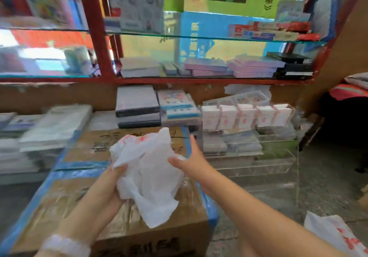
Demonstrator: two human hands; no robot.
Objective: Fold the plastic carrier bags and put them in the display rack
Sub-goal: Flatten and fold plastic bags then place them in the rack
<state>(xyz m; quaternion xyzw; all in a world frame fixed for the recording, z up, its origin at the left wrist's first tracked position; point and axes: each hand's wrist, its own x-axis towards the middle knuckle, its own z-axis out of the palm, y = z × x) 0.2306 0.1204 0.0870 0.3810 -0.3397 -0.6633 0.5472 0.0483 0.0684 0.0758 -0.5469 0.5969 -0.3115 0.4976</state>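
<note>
A crumpled white plastic bag (148, 175) with red print near its top is held up between both hands above a large cardboard box (111, 213) sealed with blue tape. The left hand (108, 187) grips the bag's left side, its fingers curled into the bunched plastic, and a pale beaded bracelet (66, 245) sits on that wrist. The right hand (189, 162) is at the bag's right edge with its fingers reaching into the plastic; the thumb points up and clear of it, and whether the fingers actually pinch the bag cannot be told, since the plastic hides them. The bag's lower corner hangs down loose over the top of the box.

Just to the right of the box stands a clear plastic display rack (251, 137) with stepped shelves. Its top shelf holds a row of folded white bags (247, 117) with red print, standing side by side; the lower shelves hold other flat packs that are too blurred to make out. Another white bag with red print (336, 234) lies at the lower right corner, well apart from the hands. Behind everything a red-framed glass cabinet (95, 43) holds stacked boxes and books
</note>
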